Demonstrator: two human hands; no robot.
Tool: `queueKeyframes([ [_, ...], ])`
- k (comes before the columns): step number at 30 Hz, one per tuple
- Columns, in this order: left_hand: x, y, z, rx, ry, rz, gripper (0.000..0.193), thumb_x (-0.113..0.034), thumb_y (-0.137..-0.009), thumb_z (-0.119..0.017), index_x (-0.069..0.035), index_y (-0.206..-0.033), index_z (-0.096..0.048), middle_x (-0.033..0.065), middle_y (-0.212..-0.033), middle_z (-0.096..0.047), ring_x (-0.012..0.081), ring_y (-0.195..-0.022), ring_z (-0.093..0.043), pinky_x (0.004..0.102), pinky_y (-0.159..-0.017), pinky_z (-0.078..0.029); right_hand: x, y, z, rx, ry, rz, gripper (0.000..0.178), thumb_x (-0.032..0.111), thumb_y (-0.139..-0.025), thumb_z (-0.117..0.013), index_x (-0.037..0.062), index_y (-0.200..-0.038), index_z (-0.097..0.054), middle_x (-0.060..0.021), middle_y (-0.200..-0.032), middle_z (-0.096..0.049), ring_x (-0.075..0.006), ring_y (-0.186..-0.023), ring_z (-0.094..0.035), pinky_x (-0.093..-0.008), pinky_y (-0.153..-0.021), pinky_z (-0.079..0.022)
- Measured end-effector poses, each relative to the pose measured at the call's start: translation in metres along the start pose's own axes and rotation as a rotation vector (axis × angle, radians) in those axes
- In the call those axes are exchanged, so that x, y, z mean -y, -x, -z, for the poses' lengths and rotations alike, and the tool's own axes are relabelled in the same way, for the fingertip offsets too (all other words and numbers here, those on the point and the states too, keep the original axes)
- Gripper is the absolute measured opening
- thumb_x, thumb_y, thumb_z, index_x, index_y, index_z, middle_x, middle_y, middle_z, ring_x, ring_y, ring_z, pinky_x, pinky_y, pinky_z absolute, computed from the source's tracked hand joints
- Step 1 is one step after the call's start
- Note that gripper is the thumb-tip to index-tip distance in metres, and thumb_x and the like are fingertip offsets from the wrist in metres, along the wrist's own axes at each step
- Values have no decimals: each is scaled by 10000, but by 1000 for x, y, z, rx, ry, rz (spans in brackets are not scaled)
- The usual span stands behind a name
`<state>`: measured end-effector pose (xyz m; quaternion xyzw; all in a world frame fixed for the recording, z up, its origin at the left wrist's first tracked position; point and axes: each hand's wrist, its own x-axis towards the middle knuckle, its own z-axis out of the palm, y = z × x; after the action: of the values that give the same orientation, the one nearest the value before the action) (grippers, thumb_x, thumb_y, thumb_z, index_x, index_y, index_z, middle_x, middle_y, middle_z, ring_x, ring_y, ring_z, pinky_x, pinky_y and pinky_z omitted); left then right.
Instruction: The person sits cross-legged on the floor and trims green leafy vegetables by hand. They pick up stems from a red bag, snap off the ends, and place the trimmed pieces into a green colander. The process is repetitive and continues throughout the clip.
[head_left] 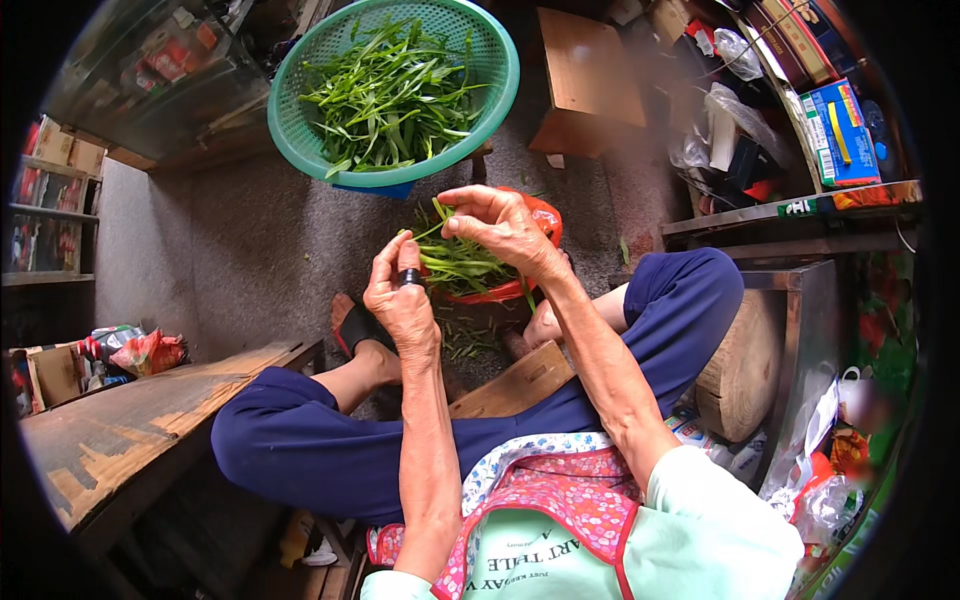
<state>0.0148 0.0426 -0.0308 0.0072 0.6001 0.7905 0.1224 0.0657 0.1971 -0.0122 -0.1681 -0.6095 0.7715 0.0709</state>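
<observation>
My left hand (pixel 402 305), with a black band around one finger, pinches a thin leafy green stem (pixel 425 232) by its fingertips. Thumb and forefinger of my right hand (pixel 500 232) close on the stem's other end, a little higher and to the right. Just below both hands, a red plastic bag (pixel 542 214) lies open on the floor with a heap of leafy greens (pixel 465 268) in it. Beyond it stands a green plastic colander basket (pixel 290 120), piled with long-leaved greens (pixel 395 100).
Trimmed stem bits (pixel 465 335) litter the floor between my feet. A wooden stool (pixel 590 75) stands far right, near cluttered shelves (pixel 790 210). At left is a worn wooden bench (pixel 130 430); a log round (pixel 742 370) sits right of my knee.
</observation>
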Motion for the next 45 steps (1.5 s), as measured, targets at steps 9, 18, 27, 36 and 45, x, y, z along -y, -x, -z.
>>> queueKeyframes([
  [9, -33, -14, 13, 223, 550, 455, 209, -248, -991, -632, -63, -1080, -592, -7, -852, -560, 55, -708, -523, 190, -492, -386, 33, 7, -7, 54, -26, -102, 522, 180, -924, -716, -38, -1334, -480, -62, -896, -703, -45, -652, -562, -185, -563, -455],
  [18, -42, -8, 15, 248, 259, 550, 181, -105, -882, -735, -24, -1020, -652, -28, -716, -576, 25, -532, -479, 164, -409, -294, 37, 5, -12, 166, 480, 76, 429, 130, -907, -710, -15, -1272, -540, -78, -912, -727, -91, -736, -635, -240, -609, -519],
  [27, -35, -16, 32, 84, 387, 652, 153, -74, -870, -710, -1, -999, -674, 43, -796, -602, 92, -594, -506, 179, -417, -339, 49, 24, 35, 94, 160, -91, 228, 155, -923, -703, -13, -1077, -713, -50, -888, -728, -90, -795, -664, -246, -676, -553],
  [36, -34, -16, 30, 47, 304, 540, 224, -100, -884, -730, -1, -1075, -668, 17, -806, -600, 72, -615, -521, 164, -419, -343, 49, 30, 32, 164, 510, -96, 197, 144, -816, -707, -11, -933, -744, -49, -774, -707, -100, -711, -642, -259, -673, -528],
  [45, -32, -8, 25, 141, 139, 402, 226, -90, -850, -763, 5, -1045, -705, -2, -767, -656, 22, -531, -510, 157, -399, -306, 39, 32, 14, 133, 812, -100, 240, 218, -710, -658, 17, -814, -739, -105, -744, -719, -217, -715, -702, -332, -701, -551],
])
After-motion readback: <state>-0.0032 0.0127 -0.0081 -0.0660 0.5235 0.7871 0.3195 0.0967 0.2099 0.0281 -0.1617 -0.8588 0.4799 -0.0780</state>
